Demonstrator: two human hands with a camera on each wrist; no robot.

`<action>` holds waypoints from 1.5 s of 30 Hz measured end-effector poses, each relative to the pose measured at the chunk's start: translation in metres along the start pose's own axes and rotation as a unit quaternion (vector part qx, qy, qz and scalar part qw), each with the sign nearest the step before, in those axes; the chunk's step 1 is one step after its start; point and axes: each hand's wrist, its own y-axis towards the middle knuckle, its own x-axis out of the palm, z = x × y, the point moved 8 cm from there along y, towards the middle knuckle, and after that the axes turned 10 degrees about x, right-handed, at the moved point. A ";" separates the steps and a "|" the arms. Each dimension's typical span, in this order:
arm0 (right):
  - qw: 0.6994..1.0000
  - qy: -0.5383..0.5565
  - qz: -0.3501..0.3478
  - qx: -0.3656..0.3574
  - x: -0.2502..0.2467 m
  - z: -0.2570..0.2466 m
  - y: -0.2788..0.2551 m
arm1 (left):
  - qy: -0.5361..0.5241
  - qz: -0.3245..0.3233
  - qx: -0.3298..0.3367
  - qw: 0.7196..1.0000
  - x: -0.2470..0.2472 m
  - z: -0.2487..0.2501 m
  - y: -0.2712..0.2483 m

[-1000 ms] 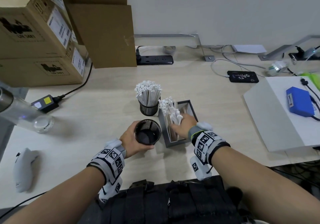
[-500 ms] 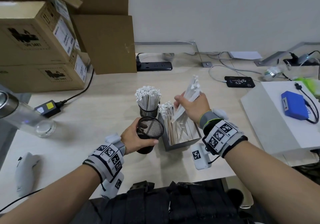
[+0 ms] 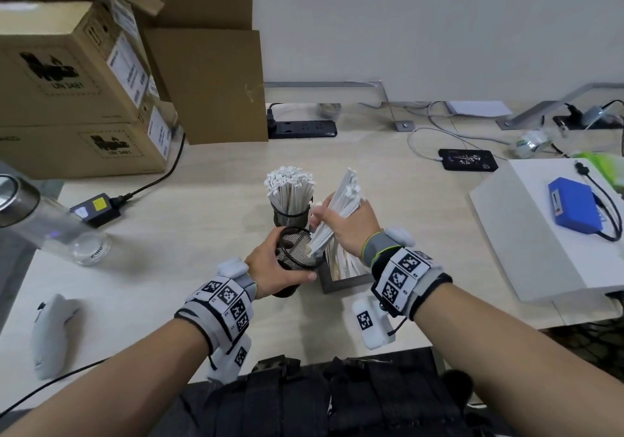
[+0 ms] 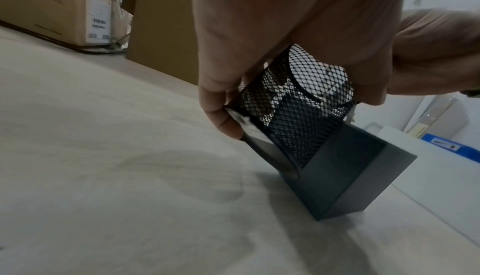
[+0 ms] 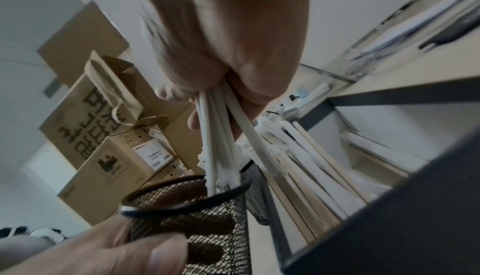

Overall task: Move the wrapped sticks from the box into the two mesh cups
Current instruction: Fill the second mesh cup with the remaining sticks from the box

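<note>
My left hand (image 3: 270, 267) grips the near black mesh cup (image 3: 295, 250) and tilts it toward the grey box (image 3: 344, 283). My right hand (image 3: 341, 223) holds a bundle of white wrapped sticks (image 3: 342, 196), whose lower ends sit at the cup's mouth. In the right wrist view the bundle (image 5: 221, 146) enters the cup's rim (image 5: 197, 203), and more sticks (image 5: 311, 176) lie in the box. The left wrist view shows fingers (image 4: 223, 115) around the cup (image 4: 298, 115), which leans against the box (image 4: 350, 176). The far mesh cup (image 3: 292, 215) stands packed with sticks.
Cardboard boxes (image 3: 77, 92) are stacked at the back left. A clear bottle (image 3: 44, 227) and a power adapter (image 3: 96, 208) lie on the left. A power strip (image 3: 304, 129), a phone (image 3: 467, 159) and a white case with a blue pack (image 3: 570, 205) occupy the back and right.
My right hand lifted a bundle of sticks out of the box and brought its lower ends to the near cup's mouth. My left hand tipped that cup toward the box.
</note>
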 end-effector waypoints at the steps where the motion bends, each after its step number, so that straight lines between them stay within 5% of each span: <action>1: 1.000 0.016 0.004 -0.008 -0.001 0.000 -0.002 | 0.015 0.005 -0.001 1.000 -0.002 -0.004 -0.002; 9: 0.996 0.057 0.066 -0.010 -0.026 0.014 0.004 | 0.023 0.038 -0.051 0.998 -0.015 -0.033 -0.015; 18: 0.986 0.120 0.114 0.008 -0.055 0.031 0.013 | 0.004 0.028 -0.034 0.999 -0.013 -0.028 -0.018; 27: 0.992 -0.025 0.087 0.089 -0.025 0.075 0.014 | 0.018 0.031 -0.034 0.999 -0.014 -0.030 -0.018; 31: 0.990 -0.103 0.020 0.093 -0.013 0.071 0.011 | 0.016 0.034 -0.036 0.999 -0.016 -0.031 -0.019; 35: 0.924 -0.340 -0.095 0.144 -0.002 0.085 0.015 | 0.015 0.038 -0.036 0.999 -0.015 -0.033 -0.021; 40: 0.892 -0.406 -0.118 0.161 -0.003 0.086 0.016 | 0.014 0.031 -0.033 0.999 -0.014 -0.030 -0.022; 42: 0.912 -0.372 -0.082 0.152 -0.014 0.077 0.017 | 0.009 0.034 -0.031 0.999 -0.014 -0.027 -0.022; 45: 0.976 -0.154 0.025 0.149 -0.039 0.072 0.027 | 0.002 0.033 -0.027 0.999 -0.014 -0.022 -0.020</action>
